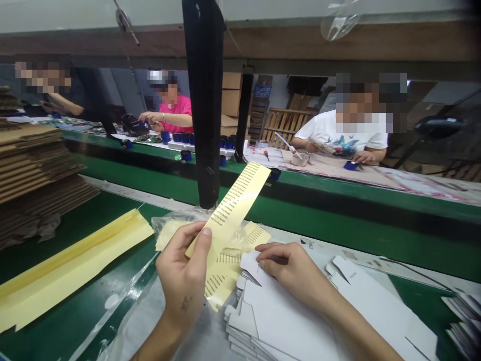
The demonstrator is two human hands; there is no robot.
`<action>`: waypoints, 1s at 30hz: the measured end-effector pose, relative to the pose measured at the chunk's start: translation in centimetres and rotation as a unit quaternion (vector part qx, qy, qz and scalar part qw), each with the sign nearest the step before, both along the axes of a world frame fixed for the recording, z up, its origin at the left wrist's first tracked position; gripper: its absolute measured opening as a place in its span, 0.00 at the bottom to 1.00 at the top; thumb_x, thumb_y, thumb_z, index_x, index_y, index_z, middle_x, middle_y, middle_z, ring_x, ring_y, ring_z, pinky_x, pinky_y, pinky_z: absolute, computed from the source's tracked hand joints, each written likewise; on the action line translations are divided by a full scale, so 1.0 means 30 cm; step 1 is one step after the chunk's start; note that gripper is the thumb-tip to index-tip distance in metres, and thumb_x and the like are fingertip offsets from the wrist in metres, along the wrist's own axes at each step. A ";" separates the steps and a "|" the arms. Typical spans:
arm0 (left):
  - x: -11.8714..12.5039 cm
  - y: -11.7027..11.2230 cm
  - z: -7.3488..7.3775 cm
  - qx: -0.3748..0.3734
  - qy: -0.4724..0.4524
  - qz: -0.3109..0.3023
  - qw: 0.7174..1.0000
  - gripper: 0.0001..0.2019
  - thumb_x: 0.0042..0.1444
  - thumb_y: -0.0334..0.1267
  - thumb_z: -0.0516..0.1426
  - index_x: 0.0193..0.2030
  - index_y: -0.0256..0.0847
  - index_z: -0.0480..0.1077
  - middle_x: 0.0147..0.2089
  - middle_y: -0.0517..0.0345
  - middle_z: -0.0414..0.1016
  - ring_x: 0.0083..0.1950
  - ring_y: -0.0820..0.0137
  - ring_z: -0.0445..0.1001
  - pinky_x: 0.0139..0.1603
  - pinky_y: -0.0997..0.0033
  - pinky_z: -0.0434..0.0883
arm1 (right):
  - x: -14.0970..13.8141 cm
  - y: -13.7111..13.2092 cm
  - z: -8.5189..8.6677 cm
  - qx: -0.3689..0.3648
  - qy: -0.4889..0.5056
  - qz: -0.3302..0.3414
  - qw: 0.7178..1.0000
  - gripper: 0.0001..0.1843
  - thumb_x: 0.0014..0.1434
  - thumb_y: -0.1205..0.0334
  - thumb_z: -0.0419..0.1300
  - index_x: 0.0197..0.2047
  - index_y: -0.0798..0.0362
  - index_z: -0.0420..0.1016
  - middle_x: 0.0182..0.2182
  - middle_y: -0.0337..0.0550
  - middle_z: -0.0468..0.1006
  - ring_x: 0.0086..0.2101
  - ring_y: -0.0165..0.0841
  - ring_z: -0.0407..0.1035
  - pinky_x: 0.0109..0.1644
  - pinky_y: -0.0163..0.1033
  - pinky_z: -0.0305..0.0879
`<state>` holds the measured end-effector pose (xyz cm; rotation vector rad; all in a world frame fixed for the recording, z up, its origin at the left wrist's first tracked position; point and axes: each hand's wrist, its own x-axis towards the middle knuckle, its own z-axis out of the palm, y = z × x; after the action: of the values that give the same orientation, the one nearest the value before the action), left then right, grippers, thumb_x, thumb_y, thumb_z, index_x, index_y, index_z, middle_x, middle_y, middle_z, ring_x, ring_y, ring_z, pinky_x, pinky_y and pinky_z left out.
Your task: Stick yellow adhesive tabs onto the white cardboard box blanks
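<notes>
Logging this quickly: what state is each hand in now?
Left hand: closed, holding a yellow label strip.
Right hand: at flat white cartons; grip cannot be told.

my only view, from the wearer's head, facing forward and down, left hand (186,268) and right hand (291,265) close, green table (116,203) beneath, people (179,109) farther off
</notes>
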<state>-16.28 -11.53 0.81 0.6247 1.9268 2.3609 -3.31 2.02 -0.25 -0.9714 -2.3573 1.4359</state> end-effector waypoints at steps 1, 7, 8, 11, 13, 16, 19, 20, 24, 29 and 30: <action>0.000 0.000 -0.001 0.000 -0.001 0.004 1.000 0.10 0.50 0.43 0.64 0.35 0.38 0.76 0.36 0.54 0.80 0.37 0.64 0.78 0.30 0.74 0.75 | -0.002 -0.001 -0.002 0.003 0.003 -0.008 1.000 0.09 0.55 0.64 0.59 0.32 0.51 0.83 0.50 0.48 0.79 0.51 0.42 0.72 0.56 0.46 0.64; -0.002 0.003 -0.005 -0.001 -0.004 0.005 1.000 0.12 0.49 0.45 0.65 0.35 0.39 0.77 0.34 0.55 0.80 0.34 0.66 0.78 0.27 0.78 0.75 | -0.007 0.005 -0.023 0.008 0.029 -0.035 0.999 0.19 0.54 0.68 0.56 0.49 0.55 0.77 0.45 0.47 0.82 0.48 0.40 0.75 0.55 0.44 0.67; -0.003 0.004 -0.006 0.000 -0.003 0.005 1.000 0.12 0.48 0.45 0.66 0.35 0.39 0.77 0.34 0.55 0.80 0.34 0.67 0.78 0.27 0.78 0.75 | -0.005 0.008 -0.027 0.008 0.033 -0.040 0.999 0.22 0.55 0.68 0.54 0.53 0.57 0.74 0.46 0.48 0.82 0.49 0.39 0.74 0.55 0.44 0.67; -0.006 0.002 -0.008 -0.006 -0.001 0.010 1.000 0.13 0.48 0.46 0.65 0.35 0.38 0.77 0.35 0.54 0.80 0.35 0.65 0.78 0.28 0.77 0.75 | 0.000 0.015 -0.033 0.007 0.041 -0.037 0.998 0.24 0.58 0.66 0.53 0.58 0.59 0.70 0.45 0.50 0.82 0.48 0.38 0.75 0.55 0.43 0.67; -0.007 -0.001 -0.008 -0.014 -0.002 0.013 1.000 0.14 0.48 0.47 0.65 0.35 0.38 0.77 0.36 0.53 0.80 0.36 0.64 0.78 0.28 0.77 0.75 | 0.002 0.014 -0.037 0.007 0.038 -0.030 0.999 0.25 0.55 0.61 0.59 0.56 0.57 0.72 0.47 0.49 0.81 0.49 0.39 0.75 0.53 0.42 0.69; -0.007 -0.005 -0.008 -0.025 -0.008 0.017 1.000 0.16 0.46 0.48 0.66 0.36 0.38 0.77 0.37 0.52 0.80 0.37 0.63 0.78 0.28 0.76 0.75 | -0.004 0.009 -0.041 0.017 0.027 -0.041 0.999 0.27 0.47 0.60 0.66 0.52 0.54 0.74 0.47 0.48 0.81 0.49 0.43 0.74 0.48 0.43 0.71; -0.006 -0.007 -0.007 -0.027 -0.018 0.024 0.999 0.18 0.44 0.49 0.66 0.37 0.38 0.77 0.37 0.52 0.80 0.36 0.63 0.78 0.27 0.75 0.75 | -0.009 0.011 -0.029 0.040 0.028 -0.056 0.997 0.16 0.53 0.60 0.60 0.46 0.53 0.76 0.39 0.45 0.83 0.44 0.40 0.76 0.47 0.41 0.70; -0.005 -0.007 -0.007 -0.030 -0.021 0.026 0.999 0.18 0.44 0.50 0.66 0.36 0.38 0.77 0.37 0.52 0.80 0.36 0.63 0.77 0.26 0.76 0.75 | -0.004 0.016 -0.018 0.050 0.029 -0.061 0.996 0.15 0.55 0.60 0.58 0.45 0.53 0.76 0.39 0.44 0.83 0.43 0.39 0.76 0.47 0.40 0.70; -0.006 -0.010 -0.003 -0.043 -0.028 0.024 0.998 0.19 0.42 0.52 0.66 0.35 0.39 0.77 0.38 0.51 0.80 0.37 0.62 0.78 0.26 0.77 0.75 | 0.063 0.048 0.044 0.095 -0.009 -0.088 0.992 0.24 0.53 0.49 0.62 0.51 0.51 0.75 0.52 0.49 0.77 0.52 0.45 0.70 0.54 0.46 0.64; -0.001 -0.009 0.014 -0.045 -0.056 0.023 0.997 0.21 0.39 0.52 0.67 0.34 0.38 0.77 0.36 0.51 0.81 0.35 0.61 0.79 0.25 0.76 0.75 | 0.159 0.042 0.067 0.120 -0.097 -0.089 0.984 0.33 0.32 0.54 0.73 0.45 0.53 0.79 0.49 0.56 0.77 0.50 0.57 0.68 0.52 0.56 0.61; 0.001 -0.007 0.018 -0.048 -0.061 0.027 0.997 0.20 0.38 0.52 0.67 0.34 0.38 0.77 0.35 0.52 0.81 0.34 0.61 0.79 0.24 0.75 0.75 | 0.166 0.030 0.066 0.119 -0.102 -0.089 0.984 0.28 0.34 0.56 0.73 0.42 0.52 0.79 0.47 0.54 0.78 0.48 0.55 0.69 0.51 0.54 0.62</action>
<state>-16.25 -11.75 1.34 0.4165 2.0130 2.2615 1.67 2.93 1.73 -1.2760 -2.4365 1.0036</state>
